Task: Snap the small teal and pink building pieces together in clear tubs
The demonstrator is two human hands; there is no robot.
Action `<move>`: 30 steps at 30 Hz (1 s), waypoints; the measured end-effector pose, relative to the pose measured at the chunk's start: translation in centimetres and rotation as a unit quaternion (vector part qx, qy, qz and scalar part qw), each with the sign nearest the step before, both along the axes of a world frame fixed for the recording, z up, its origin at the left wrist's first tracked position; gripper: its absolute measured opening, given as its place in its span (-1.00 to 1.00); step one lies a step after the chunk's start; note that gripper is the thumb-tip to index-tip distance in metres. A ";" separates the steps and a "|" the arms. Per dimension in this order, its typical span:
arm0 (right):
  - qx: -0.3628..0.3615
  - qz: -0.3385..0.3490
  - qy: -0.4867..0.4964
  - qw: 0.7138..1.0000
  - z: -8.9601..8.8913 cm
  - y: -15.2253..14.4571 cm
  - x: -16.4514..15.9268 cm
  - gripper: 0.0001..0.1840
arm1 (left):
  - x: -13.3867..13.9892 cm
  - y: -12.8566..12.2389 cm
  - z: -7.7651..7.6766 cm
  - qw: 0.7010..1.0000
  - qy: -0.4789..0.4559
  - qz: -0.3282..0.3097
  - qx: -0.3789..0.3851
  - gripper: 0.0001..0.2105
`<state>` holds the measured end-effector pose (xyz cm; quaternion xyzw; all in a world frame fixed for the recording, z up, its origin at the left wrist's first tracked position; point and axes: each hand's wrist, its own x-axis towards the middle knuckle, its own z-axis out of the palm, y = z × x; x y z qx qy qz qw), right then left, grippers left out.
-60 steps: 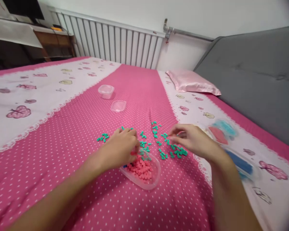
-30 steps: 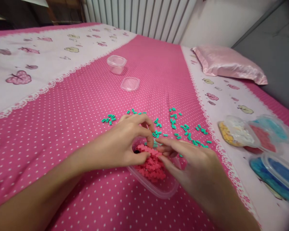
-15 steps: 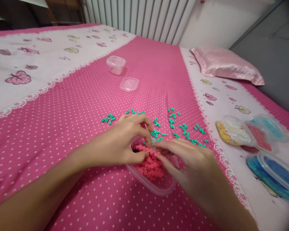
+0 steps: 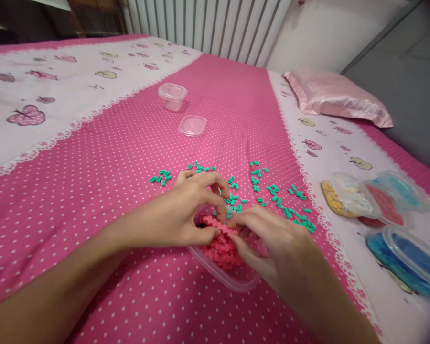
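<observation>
Over a clear plastic tub [image 4: 224, 279], my two hands meet at a short zigzag row of small pink-red building bricks [image 4: 222, 226]. My left hand [image 4: 189, 205] pinches the row's left part between thumb and forefinger, its other fingers curled above. At the right end, my right hand [image 4: 272, 234] closes thumb and forefinger on the same row; its fingertips partly hide the bricks there. Beneath lies a heap of loose pink-red bricks [image 4: 224, 255] inside the tub. Small green bricks [image 4: 272, 190] are scattered on the bedspread just beyond both hands.
Farther off on the pink dotted bedspread [image 4: 232, 105] stand a lidded clear tub [image 4: 172, 97] and a loose clear lid [image 4: 192, 125]. To the right are a tub of yellow pieces [image 4: 338, 198], red and light-blue ones, and a blue-filled tub [image 4: 408, 258]. A pink pillow [image 4: 337, 98] lies behind.
My right hand has shifted slightly, its fingers bending closer at the row's right end, uncovering more green bricks beyond it. My left hand stays nearly still.
</observation>
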<state>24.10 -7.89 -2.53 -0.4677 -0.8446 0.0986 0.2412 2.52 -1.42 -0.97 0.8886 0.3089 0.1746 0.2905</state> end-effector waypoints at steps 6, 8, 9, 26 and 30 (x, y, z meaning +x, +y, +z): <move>0.014 -0.025 0.030 0.999 -1.2 -0.2 -0.6 -0.87 | -0.3 0.1 -0.1 1.000 0.008 -0.001 0.018 -0.87; 0.000 -0.015 0.025 1.000 -1.1 -0.2 -0.8 -0.90 | -0.3 0.1 -0.2 0.999 0.017 0.007 0.030 -0.88; -0.017 -0.006 0.025 1.000 -0.9 -0.1 -0.7 -0.93 | -0.2 0.1 -0.2 0.999 0.022 0.011 0.036 -0.89; -0.198 -0.308 -0.019 0.930 0.6 4.0 17.6 -0.88 | -1.2 1.4 -3.1 0.989 0.063 0.052 0.120 -0.89; -0.173 -0.301 -0.020 0.937 -0.7 5.0 15.9 -0.84 | -1.8 1.9 -4.0 0.988 0.081 0.050 0.123 -0.84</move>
